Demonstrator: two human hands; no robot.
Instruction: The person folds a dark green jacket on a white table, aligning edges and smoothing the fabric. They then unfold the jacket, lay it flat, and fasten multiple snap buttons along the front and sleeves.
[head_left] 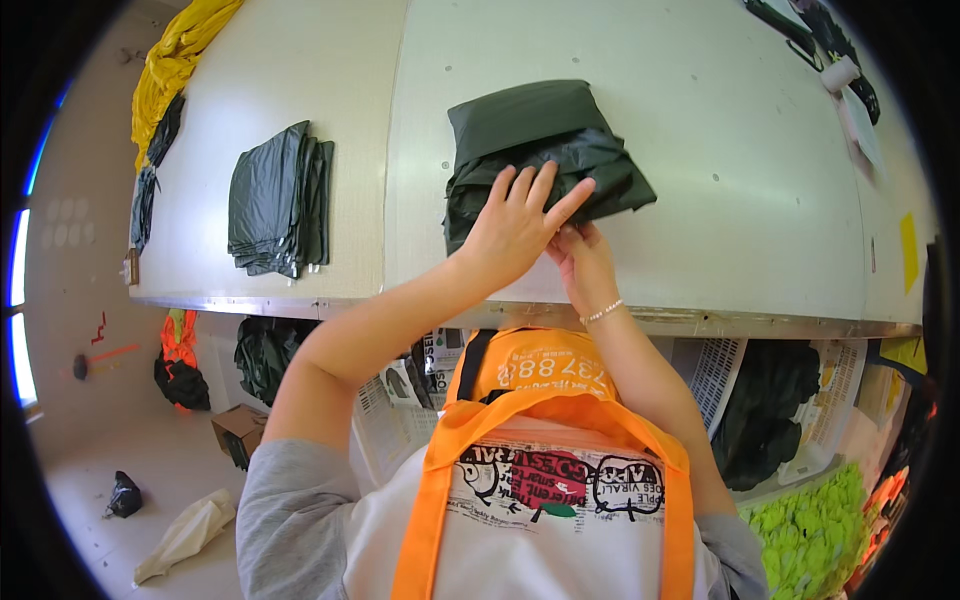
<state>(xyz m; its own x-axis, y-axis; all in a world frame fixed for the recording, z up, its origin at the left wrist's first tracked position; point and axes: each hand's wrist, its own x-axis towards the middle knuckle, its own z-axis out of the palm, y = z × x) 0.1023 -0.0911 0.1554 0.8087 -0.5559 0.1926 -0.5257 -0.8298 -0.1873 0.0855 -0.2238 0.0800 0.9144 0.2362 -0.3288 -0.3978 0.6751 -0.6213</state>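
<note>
Left hand (517, 225) fingers spread, pressing flat on the folded dark green plastic-fabric bundle (540, 150) at frame centre; right hand (583, 262) tucked underneath, its finger state hidden.

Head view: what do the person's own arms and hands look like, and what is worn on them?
Both forearms are bare. Grey short sleeves cover the upper arms. The right hand has a thin beaded bracelet at the wrist; the left hand wears nothing. No gloves.
</note>
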